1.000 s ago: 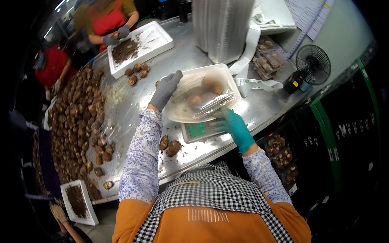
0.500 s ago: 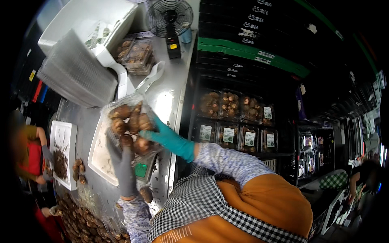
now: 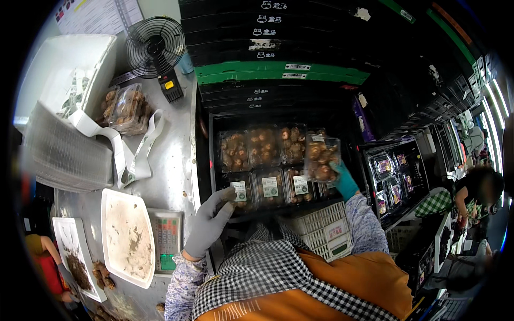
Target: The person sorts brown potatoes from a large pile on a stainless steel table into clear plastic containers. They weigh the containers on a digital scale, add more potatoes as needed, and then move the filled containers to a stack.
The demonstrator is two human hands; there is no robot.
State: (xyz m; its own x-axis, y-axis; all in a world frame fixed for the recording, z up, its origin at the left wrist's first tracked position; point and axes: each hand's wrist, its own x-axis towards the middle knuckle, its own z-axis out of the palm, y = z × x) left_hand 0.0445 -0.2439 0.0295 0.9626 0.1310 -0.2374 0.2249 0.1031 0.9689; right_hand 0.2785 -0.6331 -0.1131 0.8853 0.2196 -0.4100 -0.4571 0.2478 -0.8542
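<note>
My right hand [image 3: 346, 182], in a teal glove, grips the near right corner of a clear plastic pack of taro [image 3: 323, 155]. That pack hangs tilted over the right end of a black crate [image 3: 215, 125], partly covering packs beneath it. Inside the crate stand two rows of similar packs; the far row includes an unlabelled taro pack [image 3: 263, 145], the near row a labelled taro pack [image 3: 270, 184]. My left hand [image 3: 206, 226], grey-gloved, is open with thumb and fingers apart, beside the crate's near left corner and holding nothing.
On the steel table [image 3: 184, 139] at left are a digital scale [image 3: 166, 235], a white tray [image 3: 107, 224], stacked clear lids or trays [image 3: 64, 152], a label strip [image 3: 140, 160] and a fan [image 3: 155, 48]. Black crates [image 3: 267, 32] are stacked behind. A white basket [image 3: 324, 227] sits near me.
The taro pack has moved right from above the scale to over the crate in my right hand. My left hand has let go of it and moved right, to the crate's near left corner.
</note>
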